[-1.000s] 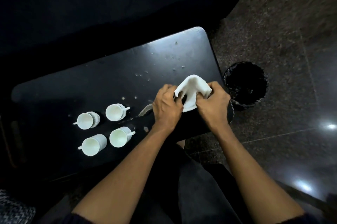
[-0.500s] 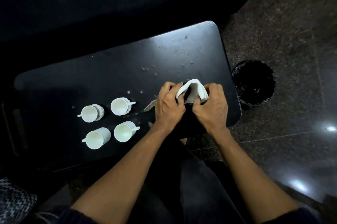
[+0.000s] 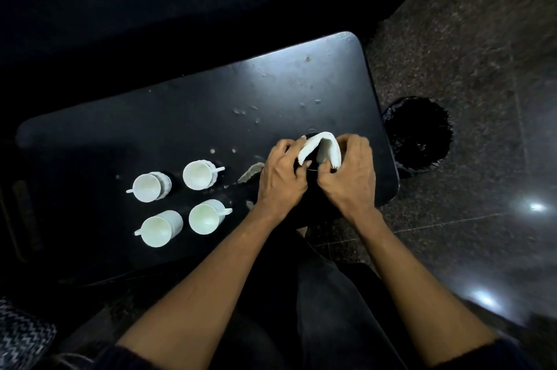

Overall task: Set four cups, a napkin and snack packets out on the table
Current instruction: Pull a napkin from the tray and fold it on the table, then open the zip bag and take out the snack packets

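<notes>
Both hands pinch the white napkin (image 3: 321, 150) near the black table (image 3: 180, 128) edge at three o'clock: left hand (image 3: 281, 175) holds its left fold, right hand (image 3: 351, 172) its right fold, the cloth arching up between their fingertips. Four white cups (image 3: 180, 199) stand grouped at nine o'clock, well apart.
</notes>
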